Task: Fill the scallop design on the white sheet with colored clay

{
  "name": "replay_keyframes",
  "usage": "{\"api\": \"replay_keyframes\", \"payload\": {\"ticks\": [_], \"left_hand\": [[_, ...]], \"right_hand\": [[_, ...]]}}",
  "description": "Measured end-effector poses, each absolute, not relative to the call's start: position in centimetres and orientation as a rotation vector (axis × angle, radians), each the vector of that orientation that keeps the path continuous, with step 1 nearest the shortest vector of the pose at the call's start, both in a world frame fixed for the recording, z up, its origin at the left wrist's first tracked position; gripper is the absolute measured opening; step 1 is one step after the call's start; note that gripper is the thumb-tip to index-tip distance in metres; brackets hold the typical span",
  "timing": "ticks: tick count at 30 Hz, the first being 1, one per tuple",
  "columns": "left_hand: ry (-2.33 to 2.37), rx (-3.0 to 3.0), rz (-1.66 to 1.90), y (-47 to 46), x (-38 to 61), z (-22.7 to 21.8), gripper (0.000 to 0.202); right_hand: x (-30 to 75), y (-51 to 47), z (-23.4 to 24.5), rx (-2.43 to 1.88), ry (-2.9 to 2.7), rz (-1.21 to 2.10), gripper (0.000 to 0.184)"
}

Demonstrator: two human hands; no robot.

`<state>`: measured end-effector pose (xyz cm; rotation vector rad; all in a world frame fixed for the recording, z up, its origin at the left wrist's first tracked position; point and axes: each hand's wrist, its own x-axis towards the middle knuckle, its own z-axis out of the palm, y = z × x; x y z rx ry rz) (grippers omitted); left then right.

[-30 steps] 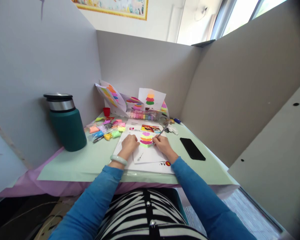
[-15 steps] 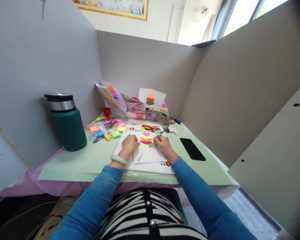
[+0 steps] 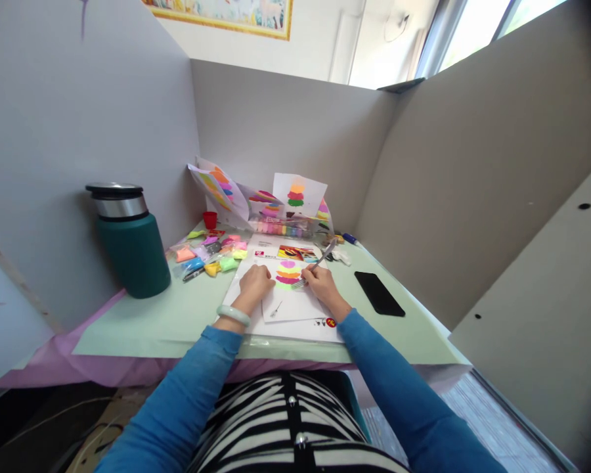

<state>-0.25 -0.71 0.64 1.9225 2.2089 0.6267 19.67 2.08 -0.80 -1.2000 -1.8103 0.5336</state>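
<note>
My right hand (image 3: pixel 322 282) is closed around a metal fork (image 3: pixel 320 257), whose handle slants up to the right. The fork's tines lie at the right edge of layered colored clay (image 3: pixel 288 274), with purple, yellow, orange, magenta and light green bands. This clay is on a white sheet of paper (image 3: pixel 300 307). My left hand (image 3: pixel 256 285) rests in a loose fist at the sheet's left edge; whether anything is inside its fingers is hidden. A thin dark mark or small tool (image 3: pixel 276 309), too small to name, shows low on the sheet.
At left stands a green bottle (image 3: pixel 135 256). Several colored clay packets (image 3: pixel 228 263), a pen (image 3: pixel 194 274) and a red cup (image 3: pixel 210 219) sit beyond my left hand. A black phone (image 3: pixel 379 293) lies at right. Propped papers (image 3: pixel 308 192) stand behind, against grey partitions (image 3: pixel 295 118).
The fork and my right hand have shifted very slightly to the left at the clay's edge. My left hand stays in place.
</note>
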Motion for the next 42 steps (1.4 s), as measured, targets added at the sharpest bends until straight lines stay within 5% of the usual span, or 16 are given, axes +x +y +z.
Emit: {"api": "replay_keyframes", "payload": {"ticks": [42], "left_hand": [[2.195,1.911,0.63,-0.8,-0.3,0.8,0.023]], "right_hand": [[20.7,3.2,-1.4,-1.304,-1.773,0.539,0.022]]}}
